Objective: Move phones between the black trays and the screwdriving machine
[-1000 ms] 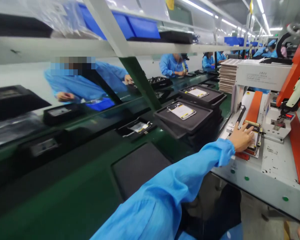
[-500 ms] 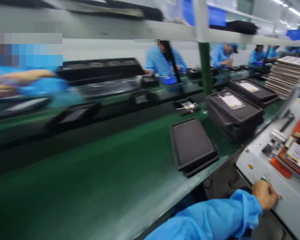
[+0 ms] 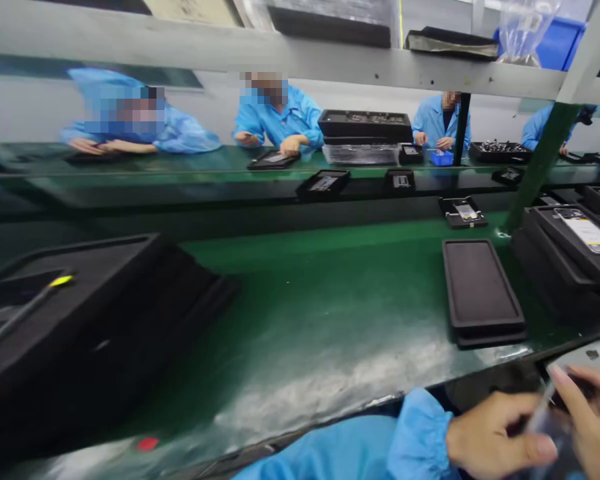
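Left hand [image 3: 495, 437] and right hand [image 3: 587, 417] pinched together on a blurred thin clear item [image 3: 547, 420] at the desk's [image 3: 305, 320] near edge; empty black tray [image 3: 480, 290] farther off, just left of the hands.

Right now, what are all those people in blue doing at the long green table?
It looks like a factory line. The person wearing the camera has both hands low at the near edge: the left hand and right hand pinch a small thin clear thing between them; it is too blurred to name. An empty black tray lies on the green belt just ahead. Across the belt, other workers in blue coats handle small parts in black trays.
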Tool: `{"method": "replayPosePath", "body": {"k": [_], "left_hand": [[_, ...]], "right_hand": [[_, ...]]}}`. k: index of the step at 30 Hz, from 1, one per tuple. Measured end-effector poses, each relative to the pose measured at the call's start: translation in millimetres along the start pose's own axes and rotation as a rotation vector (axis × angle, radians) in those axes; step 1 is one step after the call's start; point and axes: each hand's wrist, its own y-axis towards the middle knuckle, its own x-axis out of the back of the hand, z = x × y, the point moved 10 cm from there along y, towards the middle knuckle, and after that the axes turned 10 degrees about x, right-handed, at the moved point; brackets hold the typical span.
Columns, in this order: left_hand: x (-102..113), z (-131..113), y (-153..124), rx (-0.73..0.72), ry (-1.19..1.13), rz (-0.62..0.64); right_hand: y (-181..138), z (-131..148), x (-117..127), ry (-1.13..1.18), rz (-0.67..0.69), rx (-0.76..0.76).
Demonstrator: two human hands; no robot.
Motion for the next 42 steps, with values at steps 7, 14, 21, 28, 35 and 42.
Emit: {"method": "replayPosePath", "body": {"k": [7,14,21,28,35,42], "left_hand": [[181.4,9.2,-98.1,-0.155,-0.663,-0.807],[274.7,15.1,-163.5,-0.322,-0.858,-0.998],[293.3,29.4,-174.4,-0.311,-0.937,-0.996],[296.3,31.7,-173.4,-0.309,-0.950,-0.983],[294.6,33.9,-169.5,-0.309,-0.962,-0.964],[296.3,34.2,-168.7,-0.316,-0.984,-0.964]], "right_hand": [[-19.9,70.3,-191.3,0.378,0.500,0.035],[-120.1,23.6,-284.9,0.490,0.991,-0.350],[-146.8,28.8,-312.0,0.598,1.035,-0.500],[-144.4,26.1,-317.0,0.549,1.005,-0.498],[-139.3,24.6,-320.0,0.522,0.961,-0.464],[-139.9,37.7,-315.4,0.524,0.987,-0.343]]}}
